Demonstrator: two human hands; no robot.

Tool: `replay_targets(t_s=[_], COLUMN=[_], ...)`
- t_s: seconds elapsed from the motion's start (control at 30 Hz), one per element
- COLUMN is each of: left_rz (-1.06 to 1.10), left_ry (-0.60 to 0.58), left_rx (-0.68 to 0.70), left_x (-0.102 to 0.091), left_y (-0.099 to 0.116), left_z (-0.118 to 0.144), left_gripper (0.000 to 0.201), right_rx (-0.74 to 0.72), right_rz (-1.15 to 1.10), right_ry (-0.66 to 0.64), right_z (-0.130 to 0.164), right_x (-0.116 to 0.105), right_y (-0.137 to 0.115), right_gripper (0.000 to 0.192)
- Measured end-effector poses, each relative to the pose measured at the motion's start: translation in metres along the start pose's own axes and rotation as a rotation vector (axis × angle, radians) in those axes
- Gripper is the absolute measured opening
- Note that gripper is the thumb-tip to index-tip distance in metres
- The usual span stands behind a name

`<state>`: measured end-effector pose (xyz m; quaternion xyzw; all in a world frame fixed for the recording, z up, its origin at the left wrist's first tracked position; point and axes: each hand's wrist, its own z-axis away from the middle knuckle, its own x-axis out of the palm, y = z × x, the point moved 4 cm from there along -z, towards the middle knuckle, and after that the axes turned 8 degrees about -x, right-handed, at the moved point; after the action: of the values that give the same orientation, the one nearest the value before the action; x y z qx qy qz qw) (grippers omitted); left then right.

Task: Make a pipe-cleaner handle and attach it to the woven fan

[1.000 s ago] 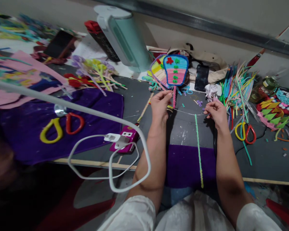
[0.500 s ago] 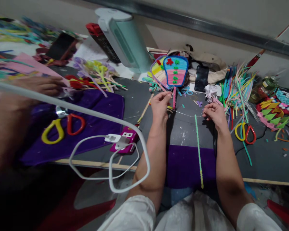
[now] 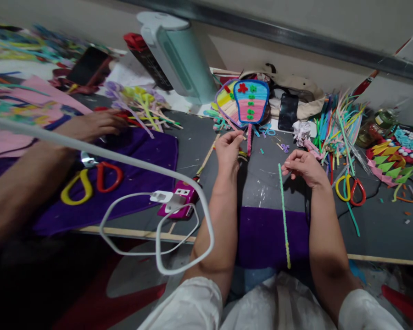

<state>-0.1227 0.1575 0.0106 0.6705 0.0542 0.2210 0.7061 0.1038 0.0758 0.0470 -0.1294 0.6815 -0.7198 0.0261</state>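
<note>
Long mint-green pipe cleaner [image 3: 283, 215] lies straight beside curled right hand [image 3: 304, 167] fingers.

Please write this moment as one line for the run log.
left hand: pinched near fan handle | right hand: fingers curled at green pipe cleaner top | co-worker's hand: on purple cloth

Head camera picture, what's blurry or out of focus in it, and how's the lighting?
In the head view, the other person's forearm at lower left is blurred, the white cable close to the lens looks soft, the hands and pipe-cleaner fan are sharp; the lighting is dim and even, without glare.
</note>
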Motion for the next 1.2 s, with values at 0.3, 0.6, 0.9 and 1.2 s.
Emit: replay_targets(t_s=[0.3, 0.6, 0.9, 1.2], left_rz=[0.008, -0.04, -0.085, -0.208], left_ry=[-0.175, -0.479, -0.657, -0.838], left_rx=[-0.09, -0.245, -0.384, -0.285], left_x=[0.007, 0.019, 0.024, 0.039], left_y=[0.0, -0.002, -0.004, -0.005], left_z=[0.006, 0.018, 0.027, 0.045], left_gripper=[0.019, 0.028, 0.025, 0.02], right_rx=[-0.091, -0.009, -0.172, -0.409], right_rz=[-0.095, -0.085, -0.158, 0.193], right_ry=[-0.319, -0.73, -0.563, 0.303], right_z=[0.009, 0.023, 0.037, -0.001], right_x=[0.026, 0.047, -0.014, -0.022], right_y=[-0.008, -0.011, -0.013, -0.016], right_gripper=[0.033, 0.029, 0.037, 0.021])
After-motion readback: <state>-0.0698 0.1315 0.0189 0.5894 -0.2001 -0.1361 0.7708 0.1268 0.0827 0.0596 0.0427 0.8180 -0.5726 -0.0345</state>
